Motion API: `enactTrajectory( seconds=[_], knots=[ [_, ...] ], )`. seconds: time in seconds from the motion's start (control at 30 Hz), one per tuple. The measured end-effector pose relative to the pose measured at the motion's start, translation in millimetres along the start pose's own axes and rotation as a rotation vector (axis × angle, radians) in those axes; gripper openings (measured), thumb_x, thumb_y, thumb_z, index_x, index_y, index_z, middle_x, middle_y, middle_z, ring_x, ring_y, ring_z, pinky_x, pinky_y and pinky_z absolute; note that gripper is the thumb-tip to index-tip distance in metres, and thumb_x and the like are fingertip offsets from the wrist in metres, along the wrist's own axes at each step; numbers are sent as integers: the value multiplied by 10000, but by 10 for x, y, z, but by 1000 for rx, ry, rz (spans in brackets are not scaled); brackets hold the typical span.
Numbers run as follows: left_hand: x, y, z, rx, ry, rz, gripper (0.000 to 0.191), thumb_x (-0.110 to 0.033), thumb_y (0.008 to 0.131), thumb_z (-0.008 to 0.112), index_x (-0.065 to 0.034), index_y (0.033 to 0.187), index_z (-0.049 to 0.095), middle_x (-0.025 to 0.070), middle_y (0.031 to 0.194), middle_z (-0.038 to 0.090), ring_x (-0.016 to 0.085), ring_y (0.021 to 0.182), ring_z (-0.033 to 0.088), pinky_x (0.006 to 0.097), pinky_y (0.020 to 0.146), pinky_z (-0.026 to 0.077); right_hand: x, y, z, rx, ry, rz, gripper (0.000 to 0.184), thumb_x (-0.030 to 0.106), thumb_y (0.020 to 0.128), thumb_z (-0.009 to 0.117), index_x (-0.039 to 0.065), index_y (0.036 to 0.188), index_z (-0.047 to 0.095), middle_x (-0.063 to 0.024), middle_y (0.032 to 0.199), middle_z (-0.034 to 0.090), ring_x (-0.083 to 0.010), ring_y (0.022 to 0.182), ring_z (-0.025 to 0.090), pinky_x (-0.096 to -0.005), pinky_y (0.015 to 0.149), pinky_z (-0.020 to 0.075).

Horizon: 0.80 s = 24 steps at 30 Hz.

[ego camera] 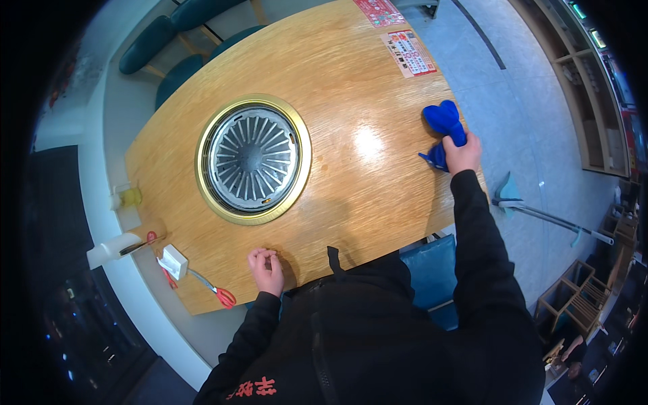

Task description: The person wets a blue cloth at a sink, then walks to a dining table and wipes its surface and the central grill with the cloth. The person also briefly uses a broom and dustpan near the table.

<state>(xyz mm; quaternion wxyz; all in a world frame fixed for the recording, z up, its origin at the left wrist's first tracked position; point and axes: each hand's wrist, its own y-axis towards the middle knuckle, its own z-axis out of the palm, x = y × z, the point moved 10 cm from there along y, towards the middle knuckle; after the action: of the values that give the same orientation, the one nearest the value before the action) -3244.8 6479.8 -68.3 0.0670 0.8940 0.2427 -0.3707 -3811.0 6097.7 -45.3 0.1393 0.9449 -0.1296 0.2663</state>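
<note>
My right hand [464, 153] grips a bunched blue cloth [443, 117] by its middle, at the right edge of the wooden table [349, 187]. Folds of the cloth stick out on both sides of the fist. My left hand [267, 271] is over the table's near edge with fingers curled and nothing visible in it. Left of it are red-handled scissors [223, 297], their blades pointing towards a white tissue box [174, 262]. A round grill [249, 158] with a ribbed metal plate and a gold rim is set into the tabletop.
Two printed sheets [409, 53] lie by the far right edge. A glass jug [126, 198] and a white container [109, 251] stand at the left. Teal chairs [147, 43] border the far side; a blue chair [430, 268] is beside me. A long-handled sweeping tool [552, 217] lies across the right floor area.
</note>
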Motion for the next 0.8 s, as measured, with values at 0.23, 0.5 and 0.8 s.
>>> enactTrajectory(
  seconds=[0.23,0.5,0.8],
  knots=[
    [42,38,81,29,-51,-22,50,-39,1040,680,-27,1082,704,158,1322,542,237,1094,633,324,872,557,1670,-1798,11,228,430,-374,521,152,780,858,40,1274,735,-185,1288,679,-396,1213,639,-512,1075,499],
    [27,172,148,90,-114,-53,55,-20,1027,685,-8,1079,695,165,1339,529,244,1120,633,343,926,556,2319,-2493,1057,637,229,-799,651,252,874,826,8,1449,642,-180,1581,577,-350,1533,481,-515,1319,312],
    [-99,155,177,75,-84,-102,56,-21,1012,688,-16,1064,706,172,1315,581,261,1153,629,354,950,541,1303,-761,949,156,50,-449,639,182,864,801,39,1460,621,-215,1554,589,-403,1464,528,-574,1249,376]
  ],
)
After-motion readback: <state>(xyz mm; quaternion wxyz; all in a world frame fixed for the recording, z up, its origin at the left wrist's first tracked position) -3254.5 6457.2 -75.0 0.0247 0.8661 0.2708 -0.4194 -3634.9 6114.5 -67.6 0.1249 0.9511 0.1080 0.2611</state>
